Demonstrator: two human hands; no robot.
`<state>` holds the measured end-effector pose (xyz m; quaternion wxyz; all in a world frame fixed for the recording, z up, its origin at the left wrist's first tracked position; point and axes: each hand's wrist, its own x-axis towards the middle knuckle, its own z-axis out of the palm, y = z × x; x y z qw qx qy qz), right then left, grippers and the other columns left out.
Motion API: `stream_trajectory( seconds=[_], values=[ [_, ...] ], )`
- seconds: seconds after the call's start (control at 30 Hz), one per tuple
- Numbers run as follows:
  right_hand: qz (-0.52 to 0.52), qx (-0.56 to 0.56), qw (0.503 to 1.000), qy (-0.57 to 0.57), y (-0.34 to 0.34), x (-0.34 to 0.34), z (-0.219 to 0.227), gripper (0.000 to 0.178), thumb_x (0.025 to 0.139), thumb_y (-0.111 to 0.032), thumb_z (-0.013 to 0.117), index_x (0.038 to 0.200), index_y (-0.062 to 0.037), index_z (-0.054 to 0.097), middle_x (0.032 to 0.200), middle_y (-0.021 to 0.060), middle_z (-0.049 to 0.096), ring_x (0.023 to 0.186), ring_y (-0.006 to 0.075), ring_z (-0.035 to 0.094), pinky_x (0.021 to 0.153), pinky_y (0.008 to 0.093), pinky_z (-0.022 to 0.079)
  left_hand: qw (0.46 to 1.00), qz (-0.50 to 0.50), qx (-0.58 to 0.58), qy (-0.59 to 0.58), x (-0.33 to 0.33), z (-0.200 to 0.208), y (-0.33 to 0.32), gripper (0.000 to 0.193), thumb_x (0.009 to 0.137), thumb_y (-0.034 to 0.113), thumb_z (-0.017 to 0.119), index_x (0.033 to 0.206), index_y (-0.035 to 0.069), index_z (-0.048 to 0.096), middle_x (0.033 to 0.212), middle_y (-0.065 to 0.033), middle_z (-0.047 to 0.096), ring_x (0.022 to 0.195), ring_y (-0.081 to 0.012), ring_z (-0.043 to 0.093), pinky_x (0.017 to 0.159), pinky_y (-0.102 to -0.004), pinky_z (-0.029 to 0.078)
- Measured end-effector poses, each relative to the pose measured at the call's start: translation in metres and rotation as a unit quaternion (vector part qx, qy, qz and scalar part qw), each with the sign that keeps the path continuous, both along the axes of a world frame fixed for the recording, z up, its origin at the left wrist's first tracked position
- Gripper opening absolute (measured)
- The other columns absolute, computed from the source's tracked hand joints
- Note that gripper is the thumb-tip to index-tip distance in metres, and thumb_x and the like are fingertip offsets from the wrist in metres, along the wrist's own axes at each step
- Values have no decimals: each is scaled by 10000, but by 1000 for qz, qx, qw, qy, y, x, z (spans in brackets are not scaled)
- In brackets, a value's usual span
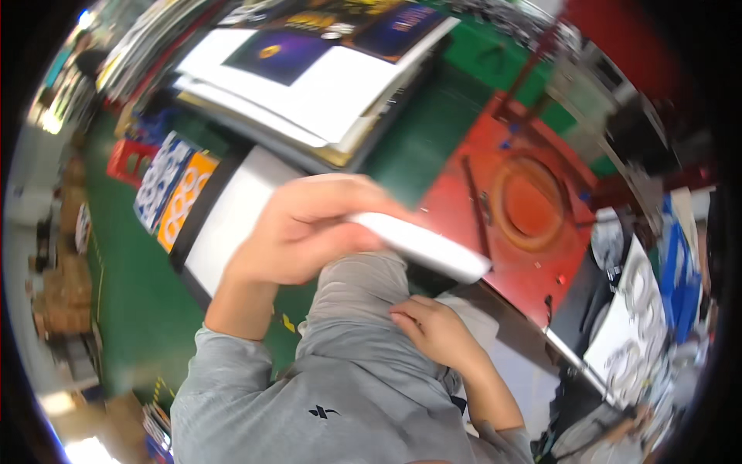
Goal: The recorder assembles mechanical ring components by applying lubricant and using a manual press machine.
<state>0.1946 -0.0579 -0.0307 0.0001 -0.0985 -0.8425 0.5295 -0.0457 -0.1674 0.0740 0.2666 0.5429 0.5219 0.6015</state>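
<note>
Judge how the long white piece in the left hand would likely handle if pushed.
The white piece looks fairly stiff, jutting straight without visible sag. It is probably light, since the left hand alone grips one end.

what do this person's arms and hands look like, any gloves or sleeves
The left hand and right hand show no gloves. The grey left sleeve and right sleeve leave both forearms bare. The matching shirt has a small dark mark.
</note>
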Motion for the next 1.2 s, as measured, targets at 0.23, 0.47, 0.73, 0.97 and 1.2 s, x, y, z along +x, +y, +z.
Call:
stream_trajectory(
  seconds=[0.23, 0.47, 0.73, 0.97, 1.2],
  values=[
    [-95, 30, 995, -14, -2, 37, -11, 168, 962, -141, 648, 1045, -10, 712, 951, 170, 690, 850, 356, 669, 752, 410, 532, 931, -29, 145, 335, 64, -54, 117, 287, 797, 56, 770, 1073, 11, 704, 1099, -90, 714, 1081, -308, 665, 1022, -462, 517],
    [-92, 25, 994, -49, -10, 32, -4, 142, 953, -138, 646, 1026, -25, 695, 967, 161, 689, 897, 377, 673, 777, 432, 543, 934, -68, 158, 314, 67, -64, 134, 285, 775, -2, 652, 1053, -53, 685, 1125, -176, 672, 1124, -338, 607, 1009, -406, 489],
    [-47, -54, 997, 21, -12, -9, 8, 125, 995, -100, 631, 1044, -10, 704, 852, 90, 673, 719, 182, 666, 649, 302, 519, 915, 113, 176, 345, -20, 23, 79, 264, 879, -11, 680, 1138, 34, 688, 1096, -139, 701, 972, -301, 704, 848, -381, 573],
    [-217, -206, 936, 188, 9, -100, 75, 285, 1018, -92, 606, 1277, 19, 566, 847, 25, 632, 698, 63, 581, 621, 216, 468, 732, 565, -167, 343, -311, 25, 83, 705, 868, 466, 711, 1421, 64, 538, 1294, -302, 616, 1165, -468, 619, 1030, -504, 478],
    [-340, 38, 926, 158, 49, -194, 89, 557, 964, -272, 673, 1336, 86, 464, 1077, 157, 616, 800, 237, 629, 770, 374, 517, 697, 507, -404, 306, -385, -13, 102, 749, 900, 736, 495, 1524, 322, 473, 1497, -233, 508, 1385, -447, 466, 1149, -543, 349]
  ],
)
